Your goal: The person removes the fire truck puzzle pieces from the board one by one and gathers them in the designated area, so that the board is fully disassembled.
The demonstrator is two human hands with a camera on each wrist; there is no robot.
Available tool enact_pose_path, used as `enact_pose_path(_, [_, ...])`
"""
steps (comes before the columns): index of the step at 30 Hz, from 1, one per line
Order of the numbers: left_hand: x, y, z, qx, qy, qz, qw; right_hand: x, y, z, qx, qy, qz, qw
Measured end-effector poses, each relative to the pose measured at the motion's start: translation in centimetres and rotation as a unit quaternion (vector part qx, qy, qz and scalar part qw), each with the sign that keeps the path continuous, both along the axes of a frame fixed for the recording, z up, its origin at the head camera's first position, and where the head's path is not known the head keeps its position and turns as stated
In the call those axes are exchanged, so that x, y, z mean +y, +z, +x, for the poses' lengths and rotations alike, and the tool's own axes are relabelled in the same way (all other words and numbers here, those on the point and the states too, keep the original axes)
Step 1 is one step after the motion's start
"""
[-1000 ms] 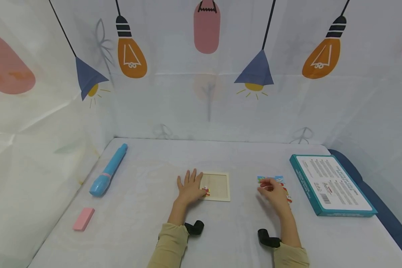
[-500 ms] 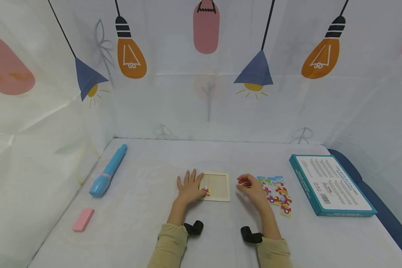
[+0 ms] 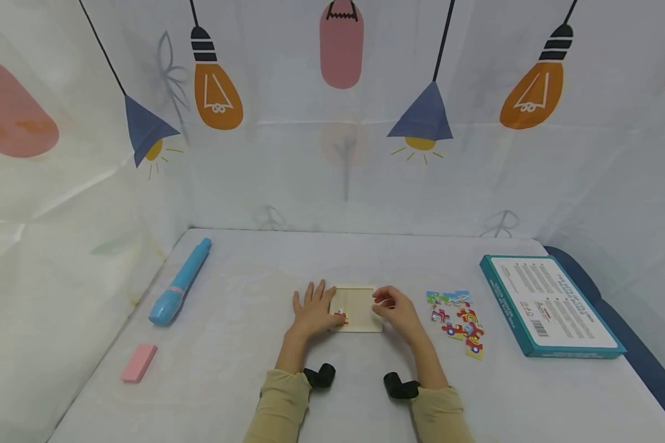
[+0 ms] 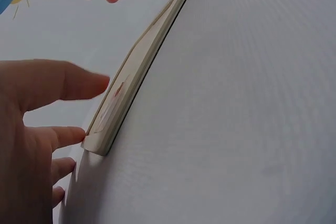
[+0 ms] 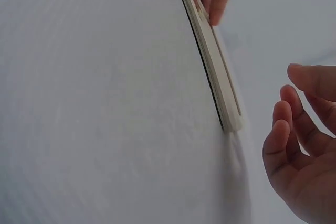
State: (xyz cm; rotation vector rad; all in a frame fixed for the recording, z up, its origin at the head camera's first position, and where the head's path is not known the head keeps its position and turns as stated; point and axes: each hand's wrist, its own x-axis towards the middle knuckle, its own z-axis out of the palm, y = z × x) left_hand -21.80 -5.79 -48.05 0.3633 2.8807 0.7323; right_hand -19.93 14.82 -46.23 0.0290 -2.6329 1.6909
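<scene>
A shallow pale wooden puzzle tray (image 3: 360,309) lies mid-table. My left hand (image 3: 312,314) rests at its left side with fingers spread; the thumb reaches over a small red-and-yellow puzzle piece (image 3: 340,317) in the lower left corner. In the left wrist view, one fingertip touches the tray's edge. Over the tray's right side hovers my right hand (image 3: 397,312), fingers loosely bent. The right wrist view shows a gap between thumb and fingers (image 5: 278,135), with nothing visible between them. Several colourful puzzle pieces (image 3: 457,320) lie partly joined right of this hand.
A teal-edged box (image 3: 551,307) lies at the right of the table. Toward the left are a blue microphone-shaped object (image 3: 180,283) and a pink block (image 3: 139,363). Black wrist-camera mounts (image 3: 319,376) stick out from both wrists. A printed white curtain (image 3: 288,166) hangs behind.
My right hand has moved left from above the loose puzzle pieces to the tray's right side, uncovering the pieces. My left hand stays in place.
</scene>
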Motion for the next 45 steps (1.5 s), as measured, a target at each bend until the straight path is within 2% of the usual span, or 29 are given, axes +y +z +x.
enact_pose_path(4, [-0.4, 0.0, 0.0, 0.004, -0.012, -0.002, 0.9999, -1.4, -0.1, -0.2, 0.007, 0.028, 0.027, 0.9992])
enact_pose_path(7, [-0.7, 0.2, 0.0, 0.004, -0.022, -0.006, 0.9997, -2.5, -0.2, -0.2, 0.014, 0.066, 0.081, 0.9944])
enact_pose_path(9, [-0.9, 0.2, 0.1, 0.007, -0.028, -0.008, 0.9995, -3.2, -0.2, -0.2, 0.022, 0.095, 0.125, 0.9873])
enact_pose_path(13, [-1.1, 0.4, 0.1, 0.008, -0.036, -0.014, 0.9992, -4.5, -0.3, -0.1, 0.051, 0.132, 0.219, 0.9654])
enact_pose_path(16, [-1.1, 0.5, 0.1, 0.009, -0.037, -0.017, 0.9991, -5.1, -0.3, 0.0, 0.064, 0.141, 0.254, 0.9546])
enact_pose_path(17, [-1.1, 0.5, 0.1, 0.01, -0.037, -0.019, 0.9991, -5.3, -0.2, 0.0, 0.061, 0.14, 0.258, 0.9541])
enact_pose_path(23, [-1.0, 0.5, 0.2, 0.017, -0.04, -0.023, 0.9988, -5.6, 0.2, 0.0, 0.042, 0.134, 0.2, 0.9696])
enact_pose_path(28, [-1.0, 0.4, 0.1, 0.01, -0.036, -0.024, 0.999, -5.4, 0.1, 0.0, 0.039, 0.137, 0.147, 0.9789])
enact_pose_path(34, [-1.0, 0.5, 0.1, 0.002, -0.034, -0.029, 0.999, -3.8, 0.2, 0.0, 0.021, 0.084, 0.104, 0.9909])
enact_pose_path(40, [-0.9, 0.6, 0.2, 0.003, -0.037, -0.036, 0.9987, -0.4, 0.7, 0.3, -0.007, 0.038, 0.083, 0.9958])
enact_pose_path(45, [-1.0, 0.7, 0.4, -0.002, -0.039, -0.03, 0.9988, 3.0, 0.8, 1.1, -0.05, 0.008, 0.094, 0.9943])
